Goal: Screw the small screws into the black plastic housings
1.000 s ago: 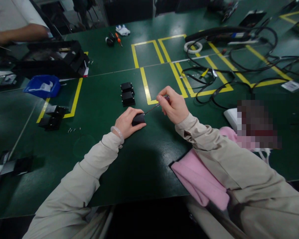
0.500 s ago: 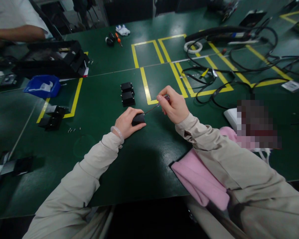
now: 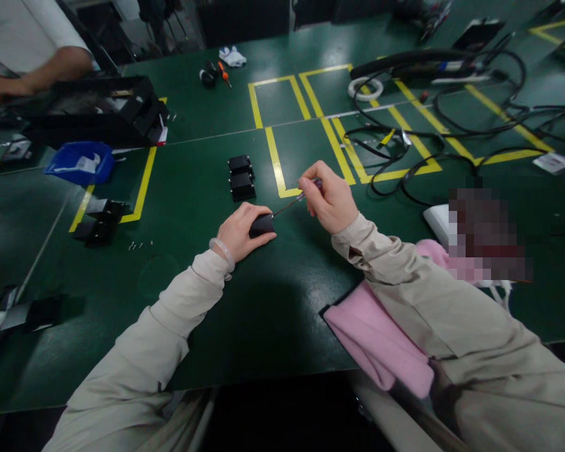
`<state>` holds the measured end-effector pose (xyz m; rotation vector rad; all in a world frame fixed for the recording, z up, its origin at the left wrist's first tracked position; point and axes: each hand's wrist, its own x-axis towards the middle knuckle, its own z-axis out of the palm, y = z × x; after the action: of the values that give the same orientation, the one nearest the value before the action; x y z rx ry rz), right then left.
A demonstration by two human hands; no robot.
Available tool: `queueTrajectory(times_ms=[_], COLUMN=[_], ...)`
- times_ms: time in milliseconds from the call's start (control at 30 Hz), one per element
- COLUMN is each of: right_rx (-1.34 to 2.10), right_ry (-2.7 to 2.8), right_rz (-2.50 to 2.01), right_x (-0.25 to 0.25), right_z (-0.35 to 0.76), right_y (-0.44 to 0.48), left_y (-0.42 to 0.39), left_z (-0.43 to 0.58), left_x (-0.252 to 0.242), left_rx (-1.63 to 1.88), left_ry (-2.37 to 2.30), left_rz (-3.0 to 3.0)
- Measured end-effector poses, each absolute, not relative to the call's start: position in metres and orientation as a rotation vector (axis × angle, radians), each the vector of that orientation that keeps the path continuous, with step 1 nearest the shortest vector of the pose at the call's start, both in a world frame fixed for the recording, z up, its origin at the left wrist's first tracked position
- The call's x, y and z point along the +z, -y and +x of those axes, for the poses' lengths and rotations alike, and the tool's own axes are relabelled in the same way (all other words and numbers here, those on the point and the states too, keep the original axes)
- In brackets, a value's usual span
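Observation:
My left hand (image 3: 242,232) grips a small black box (image 3: 262,225) against the green table, thumb and fingers on opposite sides. In my right hand (image 3: 328,198) is a screwdriver (image 3: 292,204), pinched by its handle. Its thin shaft slants down to the left, and the tip meets the box's right end at a small shiny spot, perhaps a screw. Just beyond my left hand stand two similar black boxes (image 3: 242,186) side by side, with small shiny points on their ends. Several loose screws (image 3: 140,245) lie on the table to the left.
A blue bin (image 3: 80,164), black parts (image 3: 98,231) and a long black tray (image 3: 98,119) are at the left, where a co-worker's arm (image 3: 51,70) reaches. Black cables (image 3: 433,135) sprawl at the back right. A folded pink cloth (image 3: 376,339) lies under my right forearm.
My right hand has shifted very slightly to the right, the screwdriver tip still at the box. My left hand is still. The co-worker's arm at the far left has moved lower.

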<state>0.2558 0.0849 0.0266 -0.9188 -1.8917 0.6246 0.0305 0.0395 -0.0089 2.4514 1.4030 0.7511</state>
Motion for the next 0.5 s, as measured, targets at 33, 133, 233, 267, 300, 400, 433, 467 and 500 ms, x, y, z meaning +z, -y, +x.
queueTrajectory(times_ms=[33,133,233,267,300,400,433,467,500], right_rx=[0.619,0.637,0.652,0.648,0.641,0.630,0.632,0.634,0.637], right_ry=[1.891,1.882,1.888,1.893,1.896,1.903,1.906,1.907,1.909], right_rz=[-0.917,-0.926,-0.938,-0.937,-0.934,-0.931,-0.929,-0.926,-0.923], right_x=[0.0262,0.0261,0.0270,0.0272,0.0274,0.0275,0.0275,0.0276,0.0277], right_z=[0.2557,0.2556,0.2560,0.2563,0.2564,0.2565,0.2563,0.2561,0.2559], right_y=[-0.0849,-0.0839,-0.0838,-0.0842,-0.0847,-0.0860,-0.0862,-0.0861,-0.0858], left_y=[-0.0394,-0.0391,-0.0388,-0.0387,-0.0387,-0.0390,-0.0391,-0.0391,-0.0392], left_z=[0.0305,0.0305,0.0306,0.0306,0.0306,0.0304,0.0304,0.0303,0.0302], left_x=[-0.0088,-0.0080,-0.0072,-0.0070,-0.0070,-0.0072,-0.0073,-0.0074,-0.0075], left_rx=[0.752,0.756,0.750,0.747,0.745,0.740,0.737,0.733,0.730], left_ry=[-1.402,-1.405,-1.410,-1.410,-1.411,-1.415,-1.417,-1.420,-1.422], left_rz=[2.454,2.459,2.457,2.457,2.457,2.451,2.448,2.446,2.446])
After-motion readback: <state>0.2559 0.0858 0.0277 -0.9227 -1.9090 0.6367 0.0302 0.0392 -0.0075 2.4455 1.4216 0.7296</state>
